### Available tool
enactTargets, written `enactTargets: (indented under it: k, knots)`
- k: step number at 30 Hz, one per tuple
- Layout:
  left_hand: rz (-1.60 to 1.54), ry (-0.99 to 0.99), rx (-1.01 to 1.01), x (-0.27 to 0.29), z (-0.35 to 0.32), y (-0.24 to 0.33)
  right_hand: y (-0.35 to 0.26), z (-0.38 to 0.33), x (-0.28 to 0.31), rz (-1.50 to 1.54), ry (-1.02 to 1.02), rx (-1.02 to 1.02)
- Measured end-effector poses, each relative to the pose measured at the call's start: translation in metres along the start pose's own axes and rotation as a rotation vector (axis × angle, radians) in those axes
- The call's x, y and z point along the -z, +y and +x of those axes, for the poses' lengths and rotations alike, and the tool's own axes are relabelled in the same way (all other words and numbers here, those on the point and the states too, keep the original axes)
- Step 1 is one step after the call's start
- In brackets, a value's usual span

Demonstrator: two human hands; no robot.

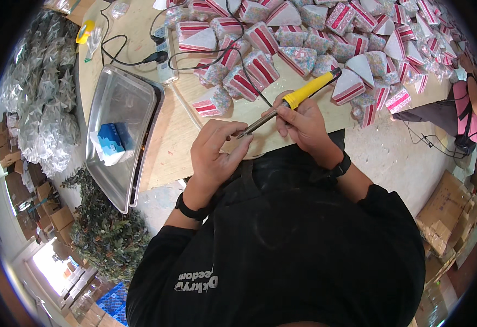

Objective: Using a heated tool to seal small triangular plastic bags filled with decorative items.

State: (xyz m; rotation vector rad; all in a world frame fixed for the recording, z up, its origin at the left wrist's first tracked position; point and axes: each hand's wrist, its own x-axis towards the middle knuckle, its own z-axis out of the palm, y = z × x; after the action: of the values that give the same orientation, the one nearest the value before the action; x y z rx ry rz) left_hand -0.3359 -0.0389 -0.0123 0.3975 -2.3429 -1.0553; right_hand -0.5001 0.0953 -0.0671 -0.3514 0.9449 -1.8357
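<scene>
Two hands at work: right hand (pixel 303 121) gripping yellow iron (pixel 298 96), left hand (pixel 216 150) pinching its tip; cake wedges (pixel 325 38) piled beyond, none in hand.

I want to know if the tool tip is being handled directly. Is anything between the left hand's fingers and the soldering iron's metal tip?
Nothing visible. The left hand has its fingertips right at the tip of the soldering iron, which the right hand grips by the yellow handle.
</scene>
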Motion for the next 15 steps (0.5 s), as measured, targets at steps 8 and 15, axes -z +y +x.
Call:
enactTargets:
  k: [8, 15]
  knots:
    - [0.079, -0.01, -0.074, 0.003, 0.0, 0.0014, 0.0067, -0.002, 0.0034, -0.004, 0.003, -0.002]
    - [0.121, -0.036, -0.111, 0.0046, 0.0004, 0.0031, 0.0077, -0.002, 0.0072, -0.051, -0.023, 0.002]
